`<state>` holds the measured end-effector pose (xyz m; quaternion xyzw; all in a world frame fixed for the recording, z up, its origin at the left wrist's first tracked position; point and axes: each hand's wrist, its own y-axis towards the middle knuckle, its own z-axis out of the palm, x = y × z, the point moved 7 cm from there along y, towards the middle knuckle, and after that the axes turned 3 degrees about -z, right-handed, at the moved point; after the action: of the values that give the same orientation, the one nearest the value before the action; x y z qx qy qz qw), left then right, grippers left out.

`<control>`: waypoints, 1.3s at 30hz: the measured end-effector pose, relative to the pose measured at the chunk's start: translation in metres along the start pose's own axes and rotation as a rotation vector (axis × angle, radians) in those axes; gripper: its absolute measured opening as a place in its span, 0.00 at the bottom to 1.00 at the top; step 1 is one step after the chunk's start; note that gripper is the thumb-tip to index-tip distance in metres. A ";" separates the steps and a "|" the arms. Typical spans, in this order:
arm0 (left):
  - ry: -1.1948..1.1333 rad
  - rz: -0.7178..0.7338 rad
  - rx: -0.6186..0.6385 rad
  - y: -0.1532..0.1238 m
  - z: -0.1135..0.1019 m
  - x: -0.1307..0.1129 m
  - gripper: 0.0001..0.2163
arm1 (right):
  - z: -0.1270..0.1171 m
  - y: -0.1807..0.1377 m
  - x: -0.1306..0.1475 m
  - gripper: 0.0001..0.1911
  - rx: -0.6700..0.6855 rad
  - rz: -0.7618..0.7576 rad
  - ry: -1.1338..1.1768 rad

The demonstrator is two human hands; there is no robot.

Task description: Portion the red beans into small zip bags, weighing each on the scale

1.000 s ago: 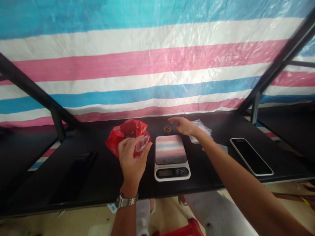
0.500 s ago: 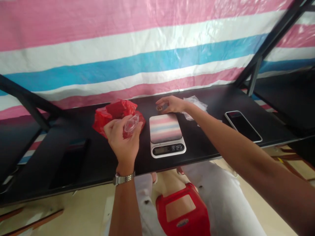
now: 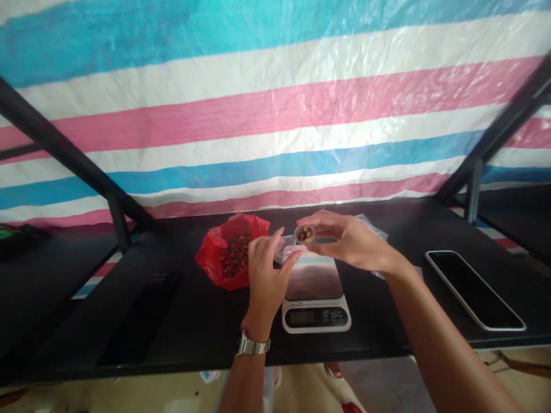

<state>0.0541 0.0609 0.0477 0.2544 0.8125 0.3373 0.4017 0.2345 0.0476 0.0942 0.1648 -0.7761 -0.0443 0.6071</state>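
My right hand point(image 3: 348, 244) holds a small clear cup point(image 3: 305, 234) of brown nuts by its rim, above the far edge of a white kitchen scale point(image 3: 315, 295). My left hand point(image 3: 267, 275) holds a clear plastic lid point(image 3: 284, 250) pinched between thumb and fingers, just left of the cup and almost touching it. A silver watch sits on the left wrist. An open red plastic bag point(image 3: 230, 255) with more brown nuts lies on the black table point(image 3: 181, 310) to the left of my left hand.
A dark phone point(image 3: 473, 288) lies face up at the right of the table. Crumpled clear plastic point(image 3: 372, 229) shows behind my right hand. Black frame bars point(image 3: 64, 155) slant at both sides. A striped pink, blue and white tarp point(image 3: 275, 115) hangs behind.
My right hand picked the cup of nuts off the table behind the scale and brought it over the scale. My left hand moved right with the lid until it nearly meets the cup.
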 end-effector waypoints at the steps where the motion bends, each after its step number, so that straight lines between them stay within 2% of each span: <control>1: 0.001 -0.003 -0.004 0.000 0.002 0.000 0.20 | 0.005 -0.001 0.001 0.21 0.011 -0.012 -0.018; 5: -0.005 0.027 0.014 -0.002 0.011 -0.002 0.24 | 0.012 0.001 -0.001 0.18 -0.004 -0.047 -0.103; 11: -0.019 -0.032 0.044 -0.004 0.015 -0.002 0.21 | 0.010 0.000 0.014 0.14 -0.035 -0.174 -0.347; 20: -0.082 -0.060 0.051 -0.006 0.017 -0.002 0.21 | 0.022 -0.002 0.021 0.24 0.004 -0.235 -0.576; 24: -0.144 -0.140 0.029 -0.005 0.019 0.002 0.23 | 0.027 0.000 0.032 0.25 -0.046 -0.275 -0.663; 32: -0.300 -0.281 -0.009 -0.007 0.015 0.015 0.21 | 0.038 0.003 0.044 0.26 -0.076 -0.439 -0.715; 35: -0.370 -0.330 -0.035 -0.008 0.011 0.021 0.21 | 0.040 0.005 0.044 0.25 -0.075 -0.441 -0.698; 39: -0.486 -0.412 -0.065 -0.010 0.004 0.027 0.22 | 0.040 0.008 0.046 0.18 -0.110 -0.428 -0.610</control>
<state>0.0415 0.0747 0.0252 0.1449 0.7161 0.2040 0.6516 0.1853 0.0355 0.1282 0.2697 -0.8657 -0.2590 0.3329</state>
